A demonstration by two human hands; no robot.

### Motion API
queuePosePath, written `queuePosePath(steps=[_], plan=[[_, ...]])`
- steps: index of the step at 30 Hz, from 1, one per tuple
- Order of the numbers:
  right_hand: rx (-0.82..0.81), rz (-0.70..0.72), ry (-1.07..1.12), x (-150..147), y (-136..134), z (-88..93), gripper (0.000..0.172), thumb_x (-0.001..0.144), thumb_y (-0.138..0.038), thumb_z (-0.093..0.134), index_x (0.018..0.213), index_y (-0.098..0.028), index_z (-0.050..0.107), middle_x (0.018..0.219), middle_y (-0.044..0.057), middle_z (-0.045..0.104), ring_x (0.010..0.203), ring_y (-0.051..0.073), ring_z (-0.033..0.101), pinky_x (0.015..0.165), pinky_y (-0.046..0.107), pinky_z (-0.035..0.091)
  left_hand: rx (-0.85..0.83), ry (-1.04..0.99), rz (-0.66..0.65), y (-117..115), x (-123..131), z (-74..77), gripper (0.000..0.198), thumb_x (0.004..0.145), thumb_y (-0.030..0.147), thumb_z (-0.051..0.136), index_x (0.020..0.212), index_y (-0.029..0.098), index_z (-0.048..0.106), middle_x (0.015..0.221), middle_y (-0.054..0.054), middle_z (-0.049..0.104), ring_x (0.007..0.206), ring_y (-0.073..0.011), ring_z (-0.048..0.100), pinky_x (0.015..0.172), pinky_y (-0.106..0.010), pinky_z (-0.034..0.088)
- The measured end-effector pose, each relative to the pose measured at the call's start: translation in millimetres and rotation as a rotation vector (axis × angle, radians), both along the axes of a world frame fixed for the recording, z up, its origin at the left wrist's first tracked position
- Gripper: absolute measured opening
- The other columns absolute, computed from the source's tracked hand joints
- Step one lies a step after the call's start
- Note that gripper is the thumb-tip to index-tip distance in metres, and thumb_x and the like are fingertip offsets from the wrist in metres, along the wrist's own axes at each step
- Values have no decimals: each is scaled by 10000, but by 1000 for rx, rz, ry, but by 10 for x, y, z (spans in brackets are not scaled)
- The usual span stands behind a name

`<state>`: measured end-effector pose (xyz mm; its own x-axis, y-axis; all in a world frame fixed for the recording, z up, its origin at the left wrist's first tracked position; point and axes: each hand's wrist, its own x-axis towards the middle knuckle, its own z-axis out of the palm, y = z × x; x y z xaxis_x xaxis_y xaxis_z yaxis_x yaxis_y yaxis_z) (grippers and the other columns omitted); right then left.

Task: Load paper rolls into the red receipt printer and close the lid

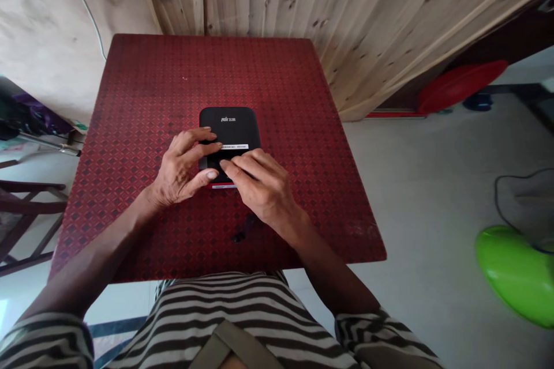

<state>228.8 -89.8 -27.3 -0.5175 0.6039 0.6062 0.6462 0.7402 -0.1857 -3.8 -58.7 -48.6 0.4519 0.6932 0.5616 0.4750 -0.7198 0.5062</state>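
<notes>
A flat black box with rounded corners, a white logo and a red edge lies in the middle of a red patterned table. My left hand grips the box's near left side, thumb under the front edge and fingers curled over the top. My right hand rests on the near end of the box, its fingers pressed together against a white label strip. Whether those fingers pinch anything is hidden.
Wooden plank walls stand behind the table. A dark chair frame is at the left. On the grey floor to the right sit a green plastic object with a cable, and a red object by the wall.
</notes>
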Motion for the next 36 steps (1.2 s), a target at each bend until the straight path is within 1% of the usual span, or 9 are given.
queuePosePath(steps=[5, 11, 16, 20, 23, 27, 31, 33, 36], plan=[[-108, 11, 20, 32, 2, 15, 266, 1068, -123, 550, 1184, -225, 767, 1004, 72, 793, 929, 214, 695, 862, 383, 593, 44, 107, 12, 6, -31, -46, 662, 965, 775, 550, 1411, 293, 640, 1429, -133, 652, 1408, -355, 591, 1141, -554, 502], [-108, 36, 73, 79, 16, -29, 268, 1046, -98, 568, 1165, -239, 761, 1020, 72, 785, 926, 220, 683, 871, 410, 611, 52, 201, 51, 22, -44, -59, 786, 854, 909, 570, 1354, 311, 663, 1399, -131, 672, 1371, -370, 607, 1079, -551, 501], [-109, 47, 79, 59, 37, -30, 246, 1049, -108, 569, 1138, -232, 762, 975, 67, 773, 900, 216, 676, 863, 398, 609, 131, 160, 25, 25, -27, -81, 750, 880, 850, 615, 1408, 317, 625, 1416, -134, 655, 1364, -364, 609, 1064, -533, 505], [-61, 56, 173, 115, 6, 53, 197, 1038, -172, 631, 1186, -217, 753, 1051, 87, 787, 962, 233, 697, 912, 413, 609, 101, 152, 34, -51, 17, -40, 720, 935, 782, 604, 1458, 288, 580, 1435, -152, 635, 1393, -375, 587, 1112, -553, 482], [-112, -75, 361, 271, 25, 47, 184, 1039, -245, 649, 1187, -260, 759, 1100, 75, 798, 999, 236, 722, 892, 415, 609, 90, 130, 136, -194, 21, -16, 676, 976, 682, 627, 1501, 270, 522, 1460, -153, 614, 1401, -345, 581, 1149, -532, 488], [-383, -279, 597, 492, 198, -235, 244, 1066, -369, 584, 1013, -244, 787, 973, 58, 803, 895, 208, 750, 783, 360, 597, 167, 131, 233, -374, -35, -70, 713, 917, 582, 774, 1504, 283, 500, 1413, -135, 649, 1311, -310, 639, 1107, -479, 536], [-683, -197, 677, 498, 371, -622, 243, 1018, -391, 611, 990, -235, 795, 1004, 52, 834, 912, 213, 780, 807, 352, 604, 241, 173, 244, -424, -53, -163, 653, 928, 458, 801, 1485, 254, 528, 1410, -146, 673, 1254, -290, 680, 1044, -432, 560], [-716, -154, 672, 453, 404, -731, 240, 1012, -378, 598, 1019, -248, 799, 1061, 47, 840, 957, 215, 785, 843, 357, 604, 246, 151, 248, -419, -41, -189, 650, 934, 428, 800, 1488, 224, 527, 1420, -161, 669, 1273, -290, 679, 1044, -419, 566], [-712, -140, 625, 420, 407, -783, 249, 1023, -373, 575, 1046, -267, 799, 1080, 38, 835, 981, 215, 779, 858, 361, 599, 247, 137, 249, -404, -33, -193, 664, 922, 416, 817, 1479, 191, 533, 1415, -177, 673, 1281, -293, 681, 1045, -410, 569]])
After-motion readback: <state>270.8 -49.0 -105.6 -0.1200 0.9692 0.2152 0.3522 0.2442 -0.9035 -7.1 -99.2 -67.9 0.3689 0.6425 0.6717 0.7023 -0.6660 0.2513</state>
